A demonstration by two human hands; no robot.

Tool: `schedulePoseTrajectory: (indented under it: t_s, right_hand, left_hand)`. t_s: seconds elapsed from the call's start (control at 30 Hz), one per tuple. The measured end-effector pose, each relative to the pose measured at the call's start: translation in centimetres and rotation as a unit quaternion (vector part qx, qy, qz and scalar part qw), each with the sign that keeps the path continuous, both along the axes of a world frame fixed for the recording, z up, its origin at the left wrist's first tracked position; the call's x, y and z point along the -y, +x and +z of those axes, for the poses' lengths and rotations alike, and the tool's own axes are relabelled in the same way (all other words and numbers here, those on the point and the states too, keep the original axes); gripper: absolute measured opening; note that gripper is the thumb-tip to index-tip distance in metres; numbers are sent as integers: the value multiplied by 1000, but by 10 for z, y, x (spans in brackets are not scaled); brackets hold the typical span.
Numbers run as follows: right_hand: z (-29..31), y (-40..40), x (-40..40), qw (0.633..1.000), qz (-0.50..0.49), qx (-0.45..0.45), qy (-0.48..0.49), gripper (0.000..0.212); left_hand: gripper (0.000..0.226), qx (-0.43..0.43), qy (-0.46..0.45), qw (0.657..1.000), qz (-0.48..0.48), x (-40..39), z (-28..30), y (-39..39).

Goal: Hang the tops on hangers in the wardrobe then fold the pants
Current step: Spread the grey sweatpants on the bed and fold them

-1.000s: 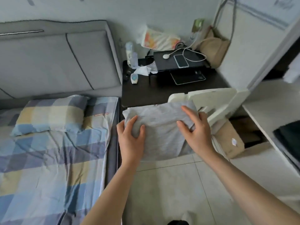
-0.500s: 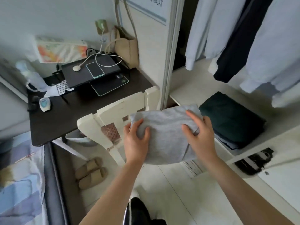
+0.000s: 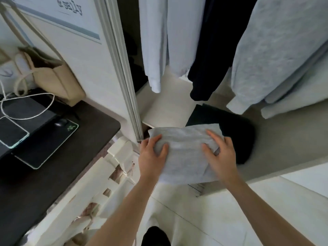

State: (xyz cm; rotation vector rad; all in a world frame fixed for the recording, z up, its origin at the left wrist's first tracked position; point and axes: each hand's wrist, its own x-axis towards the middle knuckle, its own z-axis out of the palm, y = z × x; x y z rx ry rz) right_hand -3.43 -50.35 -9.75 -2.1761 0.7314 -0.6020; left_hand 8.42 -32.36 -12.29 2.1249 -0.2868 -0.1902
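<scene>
While both hands carry it at the open wardrobe, the folded grey pants (image 3: 184, 153) sit level between them — the left hand (image 3: 150, 157) grips the left edge with its thumb on top and fingers curled under, the right hand (image 3: 221, 157) grips the right edge the same way. Just beyond the right hand, partly under the pants, a dark folded pile (image 3: 236, 132) lies on the wardrobe shelf (image 3: 284, 139). Above the hands hang the tops: a white one (image 3: 159, 41), a black one (image 3: 209, 50) and a pale grey one (image 3: 276, 50), their hems clear of the pants. Left of the left hand stands a white chair (image 3: 106, 174), and past it the dark bench (image 3: 53, 174) — a phone (image 3: 10, 132) and a white cable (image 3: 35, 107) lie on it, a beige bag (image 3: 53, 75) at its back.
</scene>
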Motion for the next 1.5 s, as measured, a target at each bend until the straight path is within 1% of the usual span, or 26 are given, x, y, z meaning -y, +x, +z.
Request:
schedulePoseTrajectory:
  t_s: [0.17,0.23,0.3,0.37,0.4,0.43,0.5,0.53,0.57,0.63,0.73,0.8,0.87,0.93,1.07,1.2,1.27,1.37,1.43,1.5]
  right_hand:
    - [3,33,60,994,-97,-11,-42,43]
    - [1,42,89,984,-158,-9,-80,46]
    - [-8,48,113,969,-217,5,-120,49]
    - [-29,52,133,957,-261,10,-129,48]
    - [-43,54,141,954,-277,-2,-118,47]
    - [-62,57,150,950,-294,-32,-97,47]
    - [-93,58,156,941,-302,-148,-37,48]
    - [-108,57,158,936,-297,-188,-13,48]
    - [-119,56,159,936,-292,-198,0,47]
    - [-130,54,161,940,-295,-169,16,44]
    - [-134,53,167,938,-320,-134,21,39]
    - [-132,51,167,936,-337,-103,5,35]
    - [-130,50,165,931,-357,-73,-26,29]
    - [-131,47,164,924,-372,-79,-47,29]
    - [-138,44,162,917,-362,-166,-14,40]
    - [-142,44,164,923,-342,-175,1,44]
    - [-142,43,166,923,-342,-177,16,45]
    - [-138,44,169,926,-324,-189,36,49]
    - [-134,43,168,928,-312,-198,39,53]
    - [-125,41,161,932,-306,-192,27,63]
  left_hand:
    - [35,-54,-28,993,-97,87,-12,51]
    - [33,-46,-41,989,-137,133,-13,70]
    - [34,-17,-71,983,-166,173,-16,84]
    - [37,20,-91,975,-201,205,-31,96]
    - [40,30,-89,970,-225,217,-45,101]
    - [44,32,-71,965,-251,230,-65,107]
    - [53,5,8,957,-289,239,-97,114]
    - [56,-12,35,955,-296,243,-112,113]
    - [56,-16,42,954,-296,244,-123,112]
    - [56,-11,26,957,-290,246,-135,110]
    - [50,-25,-12,962,-270,245,-132,111]
    - [42,-13,-46,966,-254,246,-125,110]
    - [39,27,-87,963,-253,246,-121,107]
    - [40,39,-98,955,-277,245,-125,104]
    - [45,-13,-37,953,-302,243,-141,107]
    - [53,-21,-16,949,-313,246,-148,112]
    - [67,-29,11,944,-328,246,-147,114]
    - [90,21,62,935,-350,243,-145,114]
    - [91,72,114,934,-332,240,-144,114]
    - [83,118,149,932,-309,234,-137,114]
